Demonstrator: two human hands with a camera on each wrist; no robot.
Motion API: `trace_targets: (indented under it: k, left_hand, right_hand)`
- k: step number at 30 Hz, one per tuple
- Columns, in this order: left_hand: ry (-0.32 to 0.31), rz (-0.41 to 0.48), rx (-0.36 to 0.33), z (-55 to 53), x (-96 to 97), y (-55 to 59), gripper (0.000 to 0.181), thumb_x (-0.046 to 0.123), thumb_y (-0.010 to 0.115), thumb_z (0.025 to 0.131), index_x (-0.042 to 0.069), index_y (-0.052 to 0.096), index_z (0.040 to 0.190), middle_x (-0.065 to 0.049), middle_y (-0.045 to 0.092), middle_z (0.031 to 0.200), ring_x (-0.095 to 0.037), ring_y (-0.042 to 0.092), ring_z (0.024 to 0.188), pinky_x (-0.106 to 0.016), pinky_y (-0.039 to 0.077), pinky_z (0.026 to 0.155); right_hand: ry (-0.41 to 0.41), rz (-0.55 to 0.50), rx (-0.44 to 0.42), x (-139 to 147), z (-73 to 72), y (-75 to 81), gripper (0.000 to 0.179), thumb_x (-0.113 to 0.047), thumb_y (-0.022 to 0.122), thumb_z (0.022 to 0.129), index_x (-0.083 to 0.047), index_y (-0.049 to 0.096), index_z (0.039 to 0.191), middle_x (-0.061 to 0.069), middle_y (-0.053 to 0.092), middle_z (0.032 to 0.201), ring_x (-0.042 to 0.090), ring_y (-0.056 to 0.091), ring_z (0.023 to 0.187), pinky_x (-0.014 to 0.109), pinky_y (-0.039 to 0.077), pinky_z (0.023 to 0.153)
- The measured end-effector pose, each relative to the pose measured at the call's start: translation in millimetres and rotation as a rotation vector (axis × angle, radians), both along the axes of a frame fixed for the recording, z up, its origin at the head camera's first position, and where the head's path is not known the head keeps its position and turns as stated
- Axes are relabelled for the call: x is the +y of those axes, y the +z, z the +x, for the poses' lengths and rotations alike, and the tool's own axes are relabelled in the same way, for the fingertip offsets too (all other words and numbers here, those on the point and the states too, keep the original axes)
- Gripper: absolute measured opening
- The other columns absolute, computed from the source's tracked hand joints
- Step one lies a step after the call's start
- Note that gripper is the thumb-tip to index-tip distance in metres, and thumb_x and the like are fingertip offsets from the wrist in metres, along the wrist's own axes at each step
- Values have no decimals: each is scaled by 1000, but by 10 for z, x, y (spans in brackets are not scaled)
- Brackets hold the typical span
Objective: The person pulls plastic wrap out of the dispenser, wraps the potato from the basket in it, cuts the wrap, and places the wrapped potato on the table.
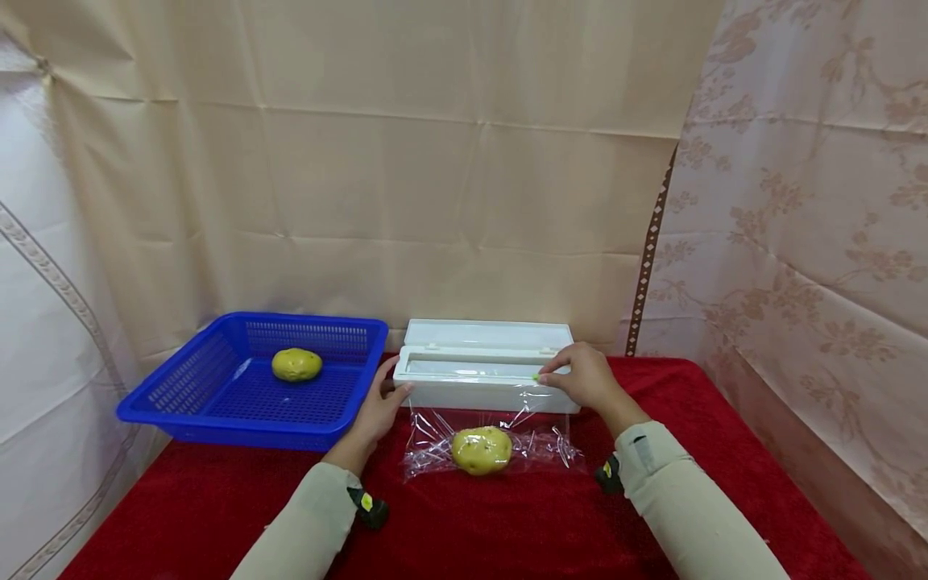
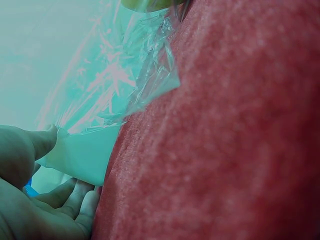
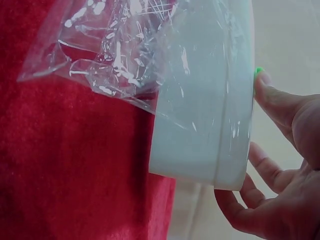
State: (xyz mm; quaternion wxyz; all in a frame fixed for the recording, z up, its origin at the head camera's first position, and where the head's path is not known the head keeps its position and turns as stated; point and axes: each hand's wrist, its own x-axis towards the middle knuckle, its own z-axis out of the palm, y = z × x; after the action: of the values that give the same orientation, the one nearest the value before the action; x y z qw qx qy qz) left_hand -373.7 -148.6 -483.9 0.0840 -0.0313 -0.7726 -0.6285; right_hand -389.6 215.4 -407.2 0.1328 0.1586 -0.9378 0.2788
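Note:
A white cling film dispenser box (image 1: 471, 395) stands at the back of the table with its lid (image 1: 486, 332) up. From its front edge, clear cling film (image 1: 428, 455) runs down and lies crumpled around a yellow potato (image 1: 481, 451). My left hand (image 1: 377, 412) grips the box's left end; in the left wrist view its thumb (image 2: 46, 140) presses the film edge. Near the right end, my right hand (image 1: 589, 379) pinches a small green slider (image 1: 536, 377) on the front rim. The right wrist view has the green slider (image 3: 258, 71) at the thumb tip, the other fingers around the box end.
A blue plastic basket (image 1: 254, 435) stands left of the box, close to my left forearm, with another potato (image 1: 296, 365) inside. Red cloth (image 1: 464, 532) covers the table. A beige curtain (image 1: 362, 201) hangs right behind the box and basket.

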Motion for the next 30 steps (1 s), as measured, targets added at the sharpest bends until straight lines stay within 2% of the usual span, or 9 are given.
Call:
trace_targets:
  k: [4, 12, 16, 20, 25, 30]
  left_hand:
    - [-3, 3, -13, 5, 1, -2, 62, 13, 61, 104, 17, 34, 160, -27, 57, 137, -33, 58, 117, -27, 45, 90]
    - [1, 6, 16, 6, 9, 9, 63, 12, 62, 104, 12, 34, 160, -30, 57, 136, -34, 59, 115, -26, 46, 86]
    - [-5, 7, 31, 6, 1, -3, 63, 12, 61, 104, 9, 32, 160, -32, 56, 136, -37, 59, 116, -28, 46, 86]
    - [-6, 4, 24, 13, 0, -6, 63, 12, 61, 104, 11, 32, 160, -31, 56, 136, -36, 58, 116, -29, 46, 87]
    - [-8, 8, 12, 26, 1, -3, 62, 12, 61, 104, 13, 34, 160, -29, 58, 135, -30, 59, 112, -26, 45, 87]
    - [-26, 13, 25, 230, 51, 244, 60, 6, 59, 103, 4, 33, 158, -35, 57, 133, -38, 60, 113, -28, 46, 86]
  right_hand:
    - [13, -17, -6, 21, -18, 1, 5, -17, 87, 83, -14, 85, 85, 7, 77, 93, 30, 68, 99, 48, 52, 89]
    - [33, -3, 26, 63, -27, -3, 5, -16, 87, 82, -12, 85, 84, 7, 76, 89, 30, 66, 95, 47, 50, 87]
    - [29, 14, 30, 77, -2, 12, 5, -15, 87, 83, -11, 85, 84, 16, 72, 102, 35, 62, 105, 51, 47, 96]
    - [19, 28, 9, 108, 14, 23, 5, -16, 85, 84, -11, 84, 85, 25, 65, 121, 41, 58, 118, 57, 42, 104]
    - [27, 32, 36, 199, 8, -9, 7, -17, 85, 85, -11, 84, 84, 25, 64, 125, 42, 58, 119, 58, 42, 104]
    - [48, 25, 66, 292, -1, -36, 8, -19, 85, 84, -11, 84, 84, 25, 66, 123, 41, 60, 117, 56, 45, 100]
